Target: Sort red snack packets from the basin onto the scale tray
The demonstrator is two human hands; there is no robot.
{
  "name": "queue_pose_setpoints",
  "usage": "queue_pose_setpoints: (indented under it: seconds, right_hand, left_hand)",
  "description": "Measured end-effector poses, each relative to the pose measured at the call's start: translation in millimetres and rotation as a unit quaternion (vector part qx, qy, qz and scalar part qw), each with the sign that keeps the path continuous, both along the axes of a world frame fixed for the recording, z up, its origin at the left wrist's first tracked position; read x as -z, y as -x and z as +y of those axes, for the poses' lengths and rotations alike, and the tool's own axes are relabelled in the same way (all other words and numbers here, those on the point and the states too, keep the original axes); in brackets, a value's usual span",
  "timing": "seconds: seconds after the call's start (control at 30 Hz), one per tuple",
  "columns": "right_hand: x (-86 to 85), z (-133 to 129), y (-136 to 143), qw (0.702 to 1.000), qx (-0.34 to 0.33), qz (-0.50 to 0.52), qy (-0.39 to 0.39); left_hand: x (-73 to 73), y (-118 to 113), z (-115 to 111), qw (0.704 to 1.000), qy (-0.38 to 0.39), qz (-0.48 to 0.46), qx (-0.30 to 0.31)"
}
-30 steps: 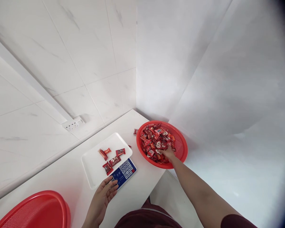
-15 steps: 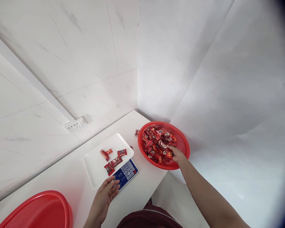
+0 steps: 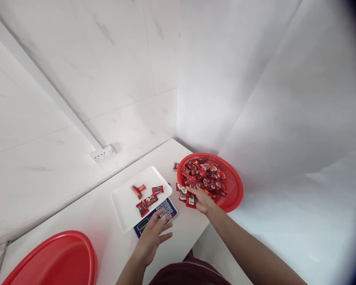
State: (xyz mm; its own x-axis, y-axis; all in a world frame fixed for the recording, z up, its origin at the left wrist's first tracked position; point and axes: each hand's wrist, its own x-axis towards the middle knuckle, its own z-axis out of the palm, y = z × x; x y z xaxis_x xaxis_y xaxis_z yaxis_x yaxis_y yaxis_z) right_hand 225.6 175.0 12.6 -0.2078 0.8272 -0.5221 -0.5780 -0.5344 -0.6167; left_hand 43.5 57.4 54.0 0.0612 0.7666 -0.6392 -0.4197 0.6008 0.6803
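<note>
My right hand (image 3: 202, 200) is closed on several red wrapped candies (image 3: 191, 201) at the near left rim of a round red basket (image 3: 235, 184). More red candies (image 3: 206, 170) are heaped inside that basket. Over the near part of a blue scale (image 3: 142, 225), beside its keys, hovers my left hand (image 3: 156, 233), fingers spread and holding nothing. A white tray (image 3: 123, 206) rests on the scale, with several red candies (image 3: 150, 200) lying in it.
A second red basket (image 3: 62, 257) stands at the lower left of the white table (image 3: 106, 245). One candy (image 3: 176, 166) lies on the table left of the full basket. A wall socket (image 3: 102, 154) is behind the table.
My right hand has come out of the heap toward the left, now with candies in its fingers. My left hand has moved right and its fingers have spread. The view has shifted slightly.
</note>
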Motion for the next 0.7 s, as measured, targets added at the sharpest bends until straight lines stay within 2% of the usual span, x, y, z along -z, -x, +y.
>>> queue_pose_setpoints:
  seconds: [0.13, 0.23, 0.3, 0.4, 0.57, 0.7]
  right_hand:
    - [-20.1, -30, 53, 0.995, -0.071, 0.032, -0.065]
    - [-35.8, -45, 71, 0.981, -0.135, 0.052, -0.127]
    - [-43.8, -50, 75, 0.976, -0.16, 0.064, -0.133]
    - [-49.4, -52, 78, 0.98, -0.148, 0.087, -0.101]
    - [-45.7, -49, 81, 0.984, -0.125, 0.122, -0.038]
    - [-41.9, -48, 84, 0.987, -0.091, 0.131, -0.015]
  left_hand:
    - [-10.4, -14, 9, 0.996, -0.052, -0.065, -0.045]
    - [-12.9, -7, 13, 0.99, -0.071, -0.064, -0.101]
    - [-12.8, 3, 11, 0.987, -0.075, -0.059, -0.13]
    - [-12.0, 14, 7, 0.981, -0.078, -0.061, -0.169]
    - [-13.7, 19, 4, 0.968, -0.059, -0.096, -0.226]
    - [-14.7, 16, 1, 0.964, -0.03, -0.126, -0.232]
